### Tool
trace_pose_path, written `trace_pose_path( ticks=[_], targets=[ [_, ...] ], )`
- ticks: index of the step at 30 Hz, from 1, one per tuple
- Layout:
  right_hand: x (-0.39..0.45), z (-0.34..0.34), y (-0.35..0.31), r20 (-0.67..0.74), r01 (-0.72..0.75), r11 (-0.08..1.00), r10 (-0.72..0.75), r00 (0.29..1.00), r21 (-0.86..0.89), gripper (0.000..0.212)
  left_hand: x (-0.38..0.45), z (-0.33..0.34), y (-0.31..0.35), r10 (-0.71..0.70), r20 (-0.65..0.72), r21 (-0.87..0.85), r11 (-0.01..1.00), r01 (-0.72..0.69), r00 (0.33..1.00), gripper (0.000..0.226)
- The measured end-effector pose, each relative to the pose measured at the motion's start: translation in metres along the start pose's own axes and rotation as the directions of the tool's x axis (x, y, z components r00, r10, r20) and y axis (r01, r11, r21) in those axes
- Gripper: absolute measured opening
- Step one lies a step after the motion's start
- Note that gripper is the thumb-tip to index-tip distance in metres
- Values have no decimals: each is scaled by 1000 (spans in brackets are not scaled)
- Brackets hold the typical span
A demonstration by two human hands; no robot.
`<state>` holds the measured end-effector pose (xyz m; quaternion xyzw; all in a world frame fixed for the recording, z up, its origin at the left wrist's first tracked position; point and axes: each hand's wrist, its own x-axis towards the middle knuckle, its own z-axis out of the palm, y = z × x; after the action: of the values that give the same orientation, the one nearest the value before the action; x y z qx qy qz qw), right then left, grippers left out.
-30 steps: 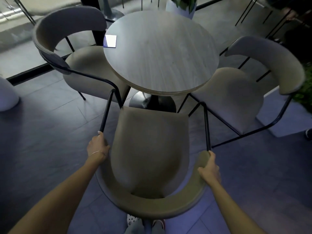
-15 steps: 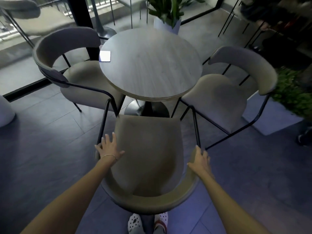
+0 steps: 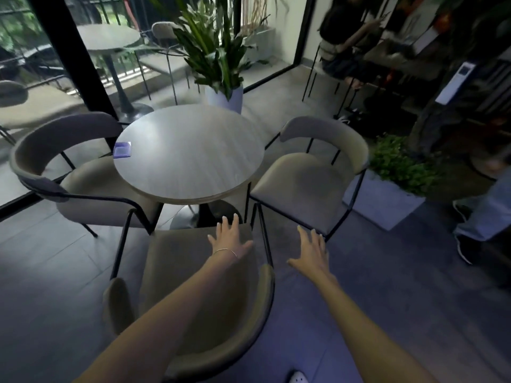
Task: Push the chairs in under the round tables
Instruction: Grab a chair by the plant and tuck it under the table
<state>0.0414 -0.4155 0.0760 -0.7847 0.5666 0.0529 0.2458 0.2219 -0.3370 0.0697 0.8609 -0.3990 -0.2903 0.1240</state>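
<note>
A round wooden table stands in the middle with three beige chairs around it. The near chair sits right below me, its seat front close to the table's pedestal. My left hand hovers with spread fingers over that seat's far right corner and holds nothing. My right hand is also open, in the air to the right of the near chair, pointing toward the right chair. The left chair has its seat partly under the table edge.
A small blue-white card lies on the table's left edge. A potted plant stands behind the table, a white planter box at the right. A person's legs stand far right. Glass wall and another table lie behind.
Both hands have let go of the near chair's backrest and moved forward and right, open. The view has lifted and turned right, showing more of the room.
</note>
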Motion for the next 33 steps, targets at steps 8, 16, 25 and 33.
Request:
trace_pose_path(
  ticks=[8,16,25,33],
  targets=[
    [44,-70,103,13,23,1000,-23,1000,-5,93,14,47,122,-34,12,-52,998,35,999,91],
    [101,-119,176,21,61,998,-61,998,-26,90,53,86,217,-31,5,-27,999,32,999,92],
    [196,-178,219,18,95,995,-95,995,3,85,130,108,307,-31,14,-28,999,32,999,91],
    [295,-228,238,31,131,989,-130,991,-66,84,214,106,381,-38,2,-42,998,39,999,92]
  ],
)
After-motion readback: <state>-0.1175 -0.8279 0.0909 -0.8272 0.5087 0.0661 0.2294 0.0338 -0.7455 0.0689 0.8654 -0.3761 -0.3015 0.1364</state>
